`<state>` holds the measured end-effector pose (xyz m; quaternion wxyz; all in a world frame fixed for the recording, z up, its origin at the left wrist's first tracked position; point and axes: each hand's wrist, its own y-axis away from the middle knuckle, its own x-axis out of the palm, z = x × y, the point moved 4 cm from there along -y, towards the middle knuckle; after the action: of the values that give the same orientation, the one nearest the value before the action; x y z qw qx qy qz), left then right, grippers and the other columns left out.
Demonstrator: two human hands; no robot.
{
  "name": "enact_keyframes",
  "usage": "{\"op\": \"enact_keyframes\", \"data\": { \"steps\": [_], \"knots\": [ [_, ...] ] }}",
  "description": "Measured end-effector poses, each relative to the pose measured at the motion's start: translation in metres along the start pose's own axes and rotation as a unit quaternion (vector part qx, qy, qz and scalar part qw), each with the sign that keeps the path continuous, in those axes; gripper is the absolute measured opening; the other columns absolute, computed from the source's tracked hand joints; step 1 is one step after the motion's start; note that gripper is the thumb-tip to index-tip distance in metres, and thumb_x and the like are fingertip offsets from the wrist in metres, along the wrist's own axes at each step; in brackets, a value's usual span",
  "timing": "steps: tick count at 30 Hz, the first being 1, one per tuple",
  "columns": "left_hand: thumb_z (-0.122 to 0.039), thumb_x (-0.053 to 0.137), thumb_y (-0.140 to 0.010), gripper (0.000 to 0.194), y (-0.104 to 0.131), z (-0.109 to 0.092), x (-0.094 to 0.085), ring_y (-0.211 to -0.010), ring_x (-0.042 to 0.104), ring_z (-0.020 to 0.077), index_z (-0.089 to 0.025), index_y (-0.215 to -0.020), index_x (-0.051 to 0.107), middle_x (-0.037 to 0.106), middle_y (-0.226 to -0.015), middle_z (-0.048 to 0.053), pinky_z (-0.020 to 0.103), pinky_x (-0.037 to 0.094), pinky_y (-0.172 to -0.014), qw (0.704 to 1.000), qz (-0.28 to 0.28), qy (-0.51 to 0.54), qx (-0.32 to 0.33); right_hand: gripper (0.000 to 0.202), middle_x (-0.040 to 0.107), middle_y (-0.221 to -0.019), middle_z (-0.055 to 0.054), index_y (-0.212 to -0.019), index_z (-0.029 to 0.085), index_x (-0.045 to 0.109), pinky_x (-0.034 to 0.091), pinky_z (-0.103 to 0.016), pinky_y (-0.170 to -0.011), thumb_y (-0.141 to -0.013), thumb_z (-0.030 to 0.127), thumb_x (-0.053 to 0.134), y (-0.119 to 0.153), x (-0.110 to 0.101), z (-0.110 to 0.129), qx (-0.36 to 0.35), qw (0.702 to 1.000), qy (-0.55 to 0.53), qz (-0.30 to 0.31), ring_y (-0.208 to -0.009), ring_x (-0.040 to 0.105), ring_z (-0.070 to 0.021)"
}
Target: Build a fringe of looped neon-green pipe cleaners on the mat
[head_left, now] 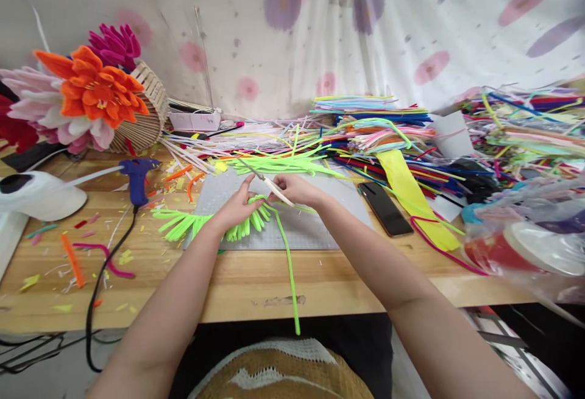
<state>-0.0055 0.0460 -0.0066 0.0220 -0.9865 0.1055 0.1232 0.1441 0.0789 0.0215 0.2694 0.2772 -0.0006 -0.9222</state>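
— Since you're scanning from the left, what sits there first?

— One white rounded device [39, 195] at the table [237, 289] edge, then one blue glue gun [137, 180] with its black cord trailing off the front. Behind them, one woven basket [144, 112] of pipe-cleaner flowers: I count one orange bloom [94, 91] and one magenta [114, 45]; the pale pink ones overlap too much to count.

— And the hands?

— The left hand [235, 207] is curled over the green fringe bundle [205, 223], fingers pinching its looped end on the grey cutting mat [301, 231]. The right hand [297, 190] is closed around a thin pale tool [269, 184], scissors or a stick, I cannot tell, just above the bundle.

— How would that fringe handle?

— Very light, I'd judge, fuzzy and soft outside, with a bendable wire core that keeps its shape. Best gripped at the gathered base where the loops meet, not by the loose tips, which would splay. One long green stem [290, 271] runs from it past the table's front edge.

— Further right?

— One dark phone [386, 209] lying flat, one yellow strip [411, 198], one loose pink-red pipe cleaner [439, 247], and heaps of coloured pipe cleaners [388, 125], far too many to count. One plastic bag [525, 240] at the far right.
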Motion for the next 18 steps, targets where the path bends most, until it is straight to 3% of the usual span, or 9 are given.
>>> {"op": "enact_keyframes", "data": {
  "steps": [3,6,8,12,15,18],
  "knots": [
    [-0.035,0.063,-0.064,0.077,-0.002,0.002,-0.005,-0.059,0.054,0.0106,-0.017,-0.132,0.031,0.063,-0.076,0.000,0.022,0.041,-0.057,0.999,0.011,-0.044,-0.017,0.028,0.048,-0.056,0.007,-0.067,0.018,0.043,0.031,-0.020,-0.049,-0.054,0.028,0.065,-0.005,0.006,-0.002,-0.005,0.999,-0.042,0.015,-0.051,0.042,-0.0072],
    [-0.041,0.066,-0.060,0.049,-0.004,0.002,-0.009,-0.064,0.057,0.0136,-0.015,-0.101,0.060,0.064,-0.074,0.002,0.023,0.043,-0.060,0.998,0.033,-0.040,-0.023,0.030,0.049,-0.060,0.006,-0.070,0.018,0.042,0.033,-0.020,-0.051,-0.054,0.028,0.065,-0.003,0.001,-0.007,-0.001,0.995,-0.096,-0.014,-0.053,0.044,-0.0075],
    [-0.046,0.063,-0.062,0.036,-0.005,0.003,-0.008,-0.062,0.057,0.0147,-0.014,-0.080,0.065,0.064,-0.067,0.002,0.024,0.043,-0.058,0.998,0.051,-0.028,-0.032,0.031,0.051,-0.063,0.004,-0.071,0.018,0.041,0.034,-0.021,-0.052,-0.055,0.031,0.065,0.001,-0.002,-0.010,-0.010,0.995,-0.093,-0.020,-0.056,0.046,-0.0084],
    [-0.042,0.063,-0.064,0.029,-0.007,0.004,-0.009,-0.061,0.057,0.0150,-0.016,-0.075,0.068,0.066,-0.067,0.000,0.025,0.043,-0.058,0.998,-0.031,-0.050,-0.013,0.036,0.055,-0.072,0.002,-0.078,0.018,0.047,0.034,-0.022,-0.056,-0.060,0.045,0.063,0.014,-0.010,-0.009,-0.047,0.994,0.095,-0.033,-0.063,0.048,-0.0111],
    [-0.034,0.064,-0.062,0.025,-0.007,0.002,-0.006,-0.075,0.061,0.0189,-0.017,-0.080,0.070,0.070,-0.080,0.002,0.028,0.045,-0.068,0.996,-0.059,-0.052,0.030,0.053,0.059,-0.081,-0.002,-0.092,0.018,0.051,0.034,-0.026,-0.063,-0.058,0.058,0.062,0.023,-0.015,-0.001,-0.094,0.956,0.274,-0.040,-0.070,0.051,-0.0155],
    [-0.030,0.064,-0.060,0.024,-0.008,0.001,-0.004,-0.076,0.062,0.0208,-0.017,-0.079,0.071,0.070,-0.081,0.004,0.029,0.045,-0.070,0.994,-0.061,-0.080,0.042,0.063,0.059,-0.094,-0.009,-0.100,0.018,0.051,0.033,-0.031,-0.075,-0.059,0.064,0.058,0.031,-0.020,0.007,-0.159,0.913,0.372,-0.052,-0.086,0.052,-0.0219]
  ]
}}
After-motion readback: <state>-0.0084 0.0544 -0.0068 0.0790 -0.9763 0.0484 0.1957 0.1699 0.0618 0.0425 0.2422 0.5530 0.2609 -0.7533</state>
